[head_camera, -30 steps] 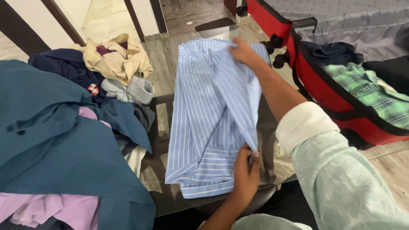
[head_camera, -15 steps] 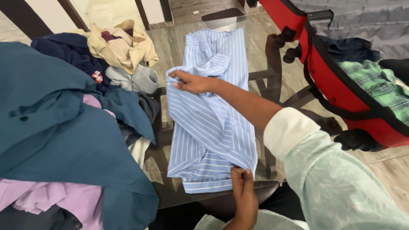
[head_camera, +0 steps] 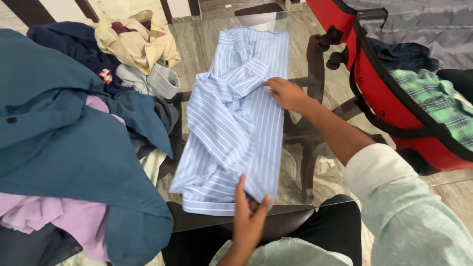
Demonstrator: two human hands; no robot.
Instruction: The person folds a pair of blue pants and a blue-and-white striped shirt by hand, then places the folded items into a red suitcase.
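The blue-and-white striped shirt (head_camera: 236, 123) lay as a long folded panel of thin, creased cotton on the glass tabletop (head_camera: 197, 44), running from 12 to 6 o'clock in front of you, one sleeve crossing it diagonally. At 9 o'clock a soft heap held a teal garment (head_camera: 64, 148) over lilac cloth (head_camera: 59, 221); at 2 o'clock sat a stiff red suitcase (head_camera: 389, 103) with a green checked shirt (head_camera: 433, 103) inside. Half a second before, your right hand (head_camera: 286, 93) had been at the shirt's left edge carrying the sleeve; it had since come back to the right edge and lay flat there, fingers spread, arm reaching out from 5 o'clock. Your left hand (head_camera: 249, 214) stayed at the hem, wrist upright, thumb and fingers pinching the lower right corner
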